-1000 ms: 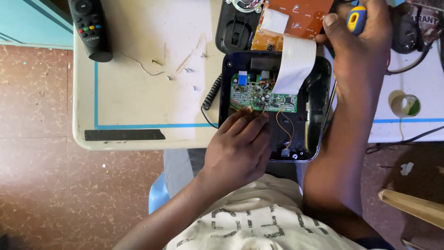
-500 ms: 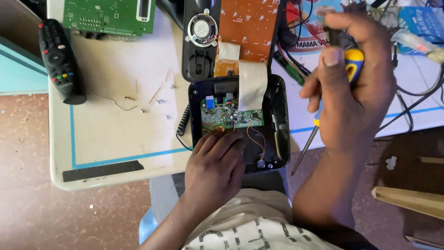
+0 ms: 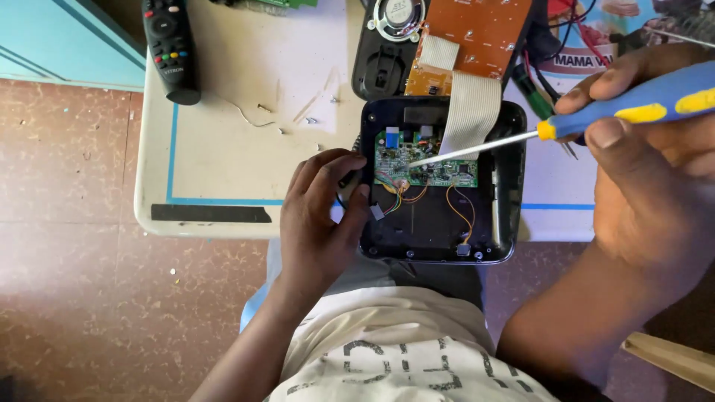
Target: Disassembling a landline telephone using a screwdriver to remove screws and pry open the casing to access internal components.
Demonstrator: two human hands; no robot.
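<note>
At the right edge of the frame the right hand (image 3: 655, 164) is closed around a screwdriver (image 3: 596, 119) with a blue and yellow handle; the far end of the handle runs out of the picture, and the hand itself is cut off by the frame's side. The metal shaft slants down and left, and its tip sits over the green circuit board (image 3: 424, 160), though whether it actually touches the board is hard to make out.

In the middle of the frame lies the open black casing (image 3: 514, 193), a shallow shell overhanging the near edge of the pale table (image 3: 223, 164). Inside it, the green circuit board fills the upper half, with orange wires (image 3: 458, 212) looping across the bare lower half. A flat grey ribbon cable (image 3: 469, 112) rises from the casing to a brown board (image 3: 477, 30) at the top centre, which is cut off by the upper edge. Beside that board a small round speaker (image 3: 398, 11) is only partly in view.

The left hand (image 3: 320, 216) curls loosely over the casing's left rim, fingers bent and resting on the wall, thumb pressed near the board's lower left corner.

In the upper left a black remote control (image 3: 171, 48) lies on the table, its top cropped.
</note>
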